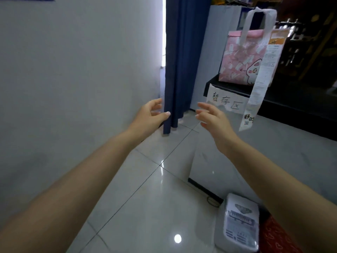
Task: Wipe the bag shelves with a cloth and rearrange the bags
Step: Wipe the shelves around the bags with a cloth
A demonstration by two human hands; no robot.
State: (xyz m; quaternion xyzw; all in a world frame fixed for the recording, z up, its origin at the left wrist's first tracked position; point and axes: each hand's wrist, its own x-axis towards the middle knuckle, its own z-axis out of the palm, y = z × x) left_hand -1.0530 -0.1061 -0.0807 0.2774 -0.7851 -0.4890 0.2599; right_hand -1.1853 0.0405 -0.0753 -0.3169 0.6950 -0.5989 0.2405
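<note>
Glossy pale floor tiles fill the lower middle of the view, with a bright lamp reflection near the bottom edge. Nearest the camera, at the lower right, a white plastic-wrapped pack with grey print lies on the floor, and just right of it a red patterned surface enters the corner; what that is cannot be told. A dark cord or loop lies on the tiles just behind the pack.

Two bare forearms reach forward from the bottom corners. The left hand is open with fingers loosely curled, thumb out, holding nothing, in front of the pale wall and just beside the lower edge of a dark blue curtain. The right hand is likewise open and empty, fingers spread and pointing forward-left, hanging in the air well below the shelf and apart from it.

Further back on the right a black shelf runs away at an angle. A torn white paper sign with handwritten characters is stuck on its front edge. On top of the shelf stands a pink bag with a cartoon figure and white handles, upright, near the shelf's left end. A long printed receipt hangs from the bag's right side, down past the shelf edge, with its tip near the right hand but not touching it. Behind the bag is a pale panel, and the far right is dark and blurred
</note>
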